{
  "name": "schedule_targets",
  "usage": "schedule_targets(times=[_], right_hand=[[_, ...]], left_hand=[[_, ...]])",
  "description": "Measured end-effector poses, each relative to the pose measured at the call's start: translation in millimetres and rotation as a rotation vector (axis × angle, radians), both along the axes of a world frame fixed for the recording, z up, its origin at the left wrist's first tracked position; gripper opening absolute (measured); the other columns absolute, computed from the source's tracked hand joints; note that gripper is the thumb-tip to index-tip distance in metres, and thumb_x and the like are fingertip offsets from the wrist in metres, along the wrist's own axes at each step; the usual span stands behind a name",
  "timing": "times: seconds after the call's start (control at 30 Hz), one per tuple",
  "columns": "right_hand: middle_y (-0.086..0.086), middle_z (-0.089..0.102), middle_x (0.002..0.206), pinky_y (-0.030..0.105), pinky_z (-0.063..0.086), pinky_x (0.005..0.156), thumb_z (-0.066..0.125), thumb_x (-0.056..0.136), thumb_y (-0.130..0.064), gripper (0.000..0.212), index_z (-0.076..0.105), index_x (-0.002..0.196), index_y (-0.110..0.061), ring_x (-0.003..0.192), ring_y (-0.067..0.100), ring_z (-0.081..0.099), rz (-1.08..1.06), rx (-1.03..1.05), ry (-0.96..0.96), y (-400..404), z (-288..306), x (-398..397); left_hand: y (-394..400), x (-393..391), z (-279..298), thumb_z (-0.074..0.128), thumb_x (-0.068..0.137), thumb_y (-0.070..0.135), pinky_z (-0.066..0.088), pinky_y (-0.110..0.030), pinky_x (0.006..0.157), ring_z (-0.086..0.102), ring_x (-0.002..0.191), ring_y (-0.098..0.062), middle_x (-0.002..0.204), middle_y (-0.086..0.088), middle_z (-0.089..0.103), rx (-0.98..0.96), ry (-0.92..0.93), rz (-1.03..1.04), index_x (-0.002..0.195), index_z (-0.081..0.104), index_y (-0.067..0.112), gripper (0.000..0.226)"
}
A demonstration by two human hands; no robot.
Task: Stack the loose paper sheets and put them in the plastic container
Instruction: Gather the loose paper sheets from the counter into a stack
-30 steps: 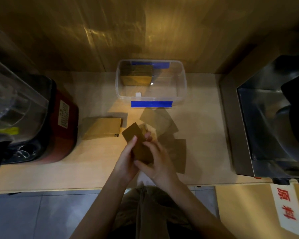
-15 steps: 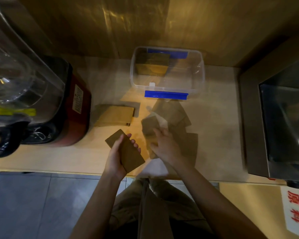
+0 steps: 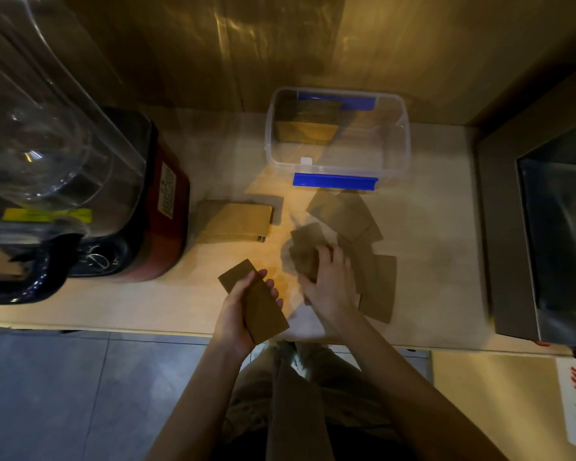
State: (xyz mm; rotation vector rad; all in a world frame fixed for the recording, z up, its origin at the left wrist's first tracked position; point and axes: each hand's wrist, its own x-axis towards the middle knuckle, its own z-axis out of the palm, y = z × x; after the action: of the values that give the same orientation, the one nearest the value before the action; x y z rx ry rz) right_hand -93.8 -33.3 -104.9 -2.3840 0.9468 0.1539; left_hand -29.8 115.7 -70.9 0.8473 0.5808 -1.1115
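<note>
Counter [image 3: 429, 227] runs pale under us; blender [image 3: 80, 194] at far left, steel unit [image 3: 546, 244] at far right. Clear tub [image 3: 404, 134] sits open at the back wall, a brown stack already inside at its left end. A second squared stack [image 3: 235, 222] lies just left of centre.

Loose sheets [image 3: 346, 214] fan out, overlapping, between tub and counter edge.

Our left hand [image 3: 236, 314] is curled around a small pack [image 3: 256, 301], thumb over the top, fingers under the far edge. Our right hand [image 3: 330, 284] lies palm down on the nearest loose sheets, fingers bent onto them; whether any sheet is pinched or lifted, we cannot tell.

Step as we judge it: gather the next sheet. Best to slide it off the pile, square it against the pack, and keep the left grip firm so edges stay flush.
</note>
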Motion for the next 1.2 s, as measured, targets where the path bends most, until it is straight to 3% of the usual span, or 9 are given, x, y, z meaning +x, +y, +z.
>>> schedule_targets(times=[0.53, 0.67, 0.73, 0.83, 0.93, 1.0, 1.2], right_hand=[[0.015, 0.046, 0.12, 0.037, 0.044, 0.077, 0.066, 0.073, -0.038, 0.054, 0.041, 0.113, -0.011, 0.107, 0.03, 0.042, 0.056, -0.201, 0.165, 23, -12, -17], [0.017, 0.045, 0.121, 0.041, 0.044, 0.082, 0.067, 0.07, -0.037, 0.058, 0.039, 0.114, -0.01, 0.107, 0.034, 0.042, 0.024, -0.172, 0.207, 22, -14, -11], [0.015, 0.044, 0.122, 0.04, 0.042, 0.082, 0.068, 0.069, -0.04, 0.061, 0.039, 0.114, -0.012, 0.108, 0.033, 0.041, -0.005, -0.108, 0.203, 16, -12, -10], [0.009, 0.045, 0.118, 0.034, 0.036, 0.079, 0.071, 0.063, -0.038, 0.066, 0.04, 0.116, -0.015, 0.109, 0.029, 0.043, -0.141, 0.159, 0.083, 6, 2, -10], [-0.001, 0.045, 0.109, 0.031, 0.043, 0.076, 0.075, 0.058, -0.035, 0.065, 0.044, 0.114, -0.022, 0.103, 0.021, 0.049, -0.245, 0.404, -0.109, 3, 26, -12], [0.0, 0.049, 0.111, 0.038, 0.052, 0.077, 0.074, 0.058, -0.039, 0.064, 0.045, 0.113, -0.026, 0.1, 0.021, 0.053, -0.209, 0.534, -0.176, 7, 43, -15], [0.003, 0.046, 0.112, 0.036, 0.05, 0.085, 0.071, 0.063, -0.037, 0.063, 0.044, 0.119, -0.023, 0.103, 0.02, 0.047, -0.021, 0.535, -0.151, 18, 63, -21]], left_hand=[[-13, -2, 8, 0.062, 0.07, 0.031, 0.046, -0.032, 0.079, 0.058, 0.074, -0.016, 0.079, -0.004, 0.064, 0.032, 0.043, -0.102, 0.096, 0.063, 0.014, 0.031], [-12, -4, 10, 0.063, 0.069, 0.031, 0.046, -0.033, 0.081, 0.057, 0.076, -0.017, 0.082, -0.005, 0.063, 0.041, 0.042, -0.111, 0.096, 0.064, 0.013, 0.032], [-12, -4, 10, 0.063, 0.069, 0.031, 0.046, -0.033, 0.082, 0.058, 0.076, -0.018, 0.083, -0.005, 0.064, 0.052, 0.05, -0.107, 0.096, 0.064, 0.013, 0.032], [-14, -3, 10, 0.061, 0.074, 0.034, 0.046, -0.034, 0.081, 0.058, 0.079, -0.018, 0.087, -0.006, 0.063, 0.07, 0.05, -0.11, 0.096, 0.064, 0.013, 0.03], [-17, -3, 7, 0.061, 0.069, 0.044, 0.047, -0.035, 0.082, 0.06, 0.087, -0.02, 0.094, -0.006, 0.065, 0.048, 0.01, -0.123, 0.102, 0.061, 0.014, 0.045], [-19, -4, 7, 0.059, 0.069, 0.047, 0.051, -0.037, 0.081, 0.064, 0.093, -0.023, 0.099, -0.007, 0.068, 0.001, -0.053, -0.194, 0.109, 0.06, 0.017, 0.05], [-44, -6, 12, 0.064, 0.068, 0.042, 0.057, -0.029, 0.067, 0.07, 0.084, -0.017, 0.081, -0.002, 0.074, -0.067, -0.138, -0.294, 0.089, 0.07, 0.018, 0.032]])
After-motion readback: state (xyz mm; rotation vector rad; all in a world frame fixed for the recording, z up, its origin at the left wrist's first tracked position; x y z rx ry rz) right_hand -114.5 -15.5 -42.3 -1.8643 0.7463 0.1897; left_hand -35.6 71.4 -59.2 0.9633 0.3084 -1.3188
